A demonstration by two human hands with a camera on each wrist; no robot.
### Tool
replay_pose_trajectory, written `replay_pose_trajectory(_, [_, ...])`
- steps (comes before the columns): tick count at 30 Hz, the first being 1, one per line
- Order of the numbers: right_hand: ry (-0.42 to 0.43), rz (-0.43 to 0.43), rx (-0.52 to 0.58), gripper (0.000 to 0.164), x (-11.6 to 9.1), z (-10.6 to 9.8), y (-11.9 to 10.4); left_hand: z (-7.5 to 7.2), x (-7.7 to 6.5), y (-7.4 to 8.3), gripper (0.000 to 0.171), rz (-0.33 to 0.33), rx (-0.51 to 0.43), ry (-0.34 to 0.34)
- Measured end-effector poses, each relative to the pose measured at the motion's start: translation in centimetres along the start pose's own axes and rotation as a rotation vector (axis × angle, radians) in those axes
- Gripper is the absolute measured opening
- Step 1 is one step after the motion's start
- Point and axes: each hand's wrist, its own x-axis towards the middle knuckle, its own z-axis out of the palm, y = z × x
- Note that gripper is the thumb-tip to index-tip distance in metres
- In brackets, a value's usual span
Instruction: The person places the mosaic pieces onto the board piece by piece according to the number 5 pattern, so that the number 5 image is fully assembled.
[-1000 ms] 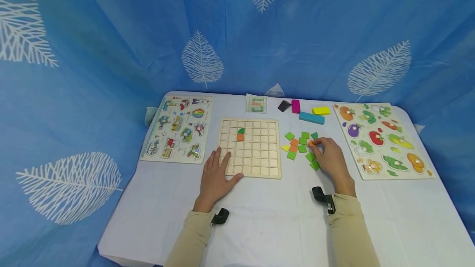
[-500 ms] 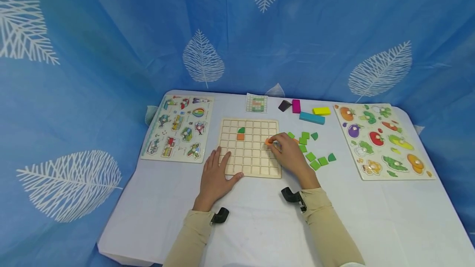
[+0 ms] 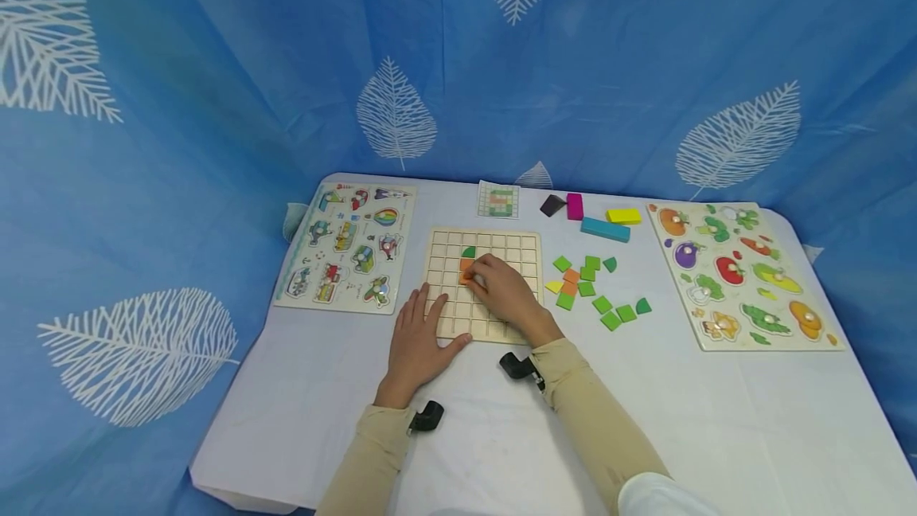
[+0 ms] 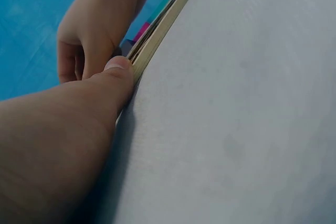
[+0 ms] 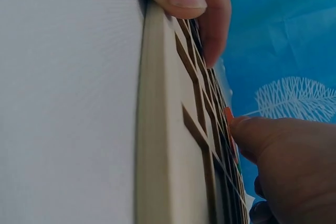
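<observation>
A wooden grid board (image 3: 530,261) lies at the middle of the table. My left hand (image 3: 418,341) rests on its front left corner with fingers spread and thumb along the front edge. Over the grid, my right hand (image 3: 507,293) pinches an orange square tile (image 3: 465,278) between thumb and fingers. That tile is tilted in the right wrist view, close over the cell in front of a placed orange square (image 3: 466,263). Behind the placed square sits a green quarter-circle tile (image 3: 469,252). In the left wrist view the board's edge (image 4: 165,24) shows beside my left thumb.
Loose green tiles (image 3: 602,304), orange tiles (image 3: 571,275) and a yellow triangle (image 3: 554,287) lie right of the board. Behind are a pattern card (image 3: 498,200) and a blue block (image 3: 605,229). Picture puzzles flank the board, vehicles (image 3: 344,261) left, vegetables (image 3: 745,277) right.
My right hand has picked an orange tile from the loose pile and carried it left over the grid to the placed orange square. My left hand has stayed put on the board.
</observation>
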Motion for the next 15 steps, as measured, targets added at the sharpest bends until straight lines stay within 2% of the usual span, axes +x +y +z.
replay_pose_trajectory(7, [-0.014, -0.010, -0.055, 0.019, 0.13, 0.23, -0.26, 0.09, 0.02, -0.07, 0.088, -0.001, 0.000, -0.004])
replay_pose_trajectory(15, [0.015, -0.023, -0.071, 0.018, 0.04, 0.21, -0.51, 0.24, 0.02, -0.15, 0.088, 0.008, 0.005, 0.014])
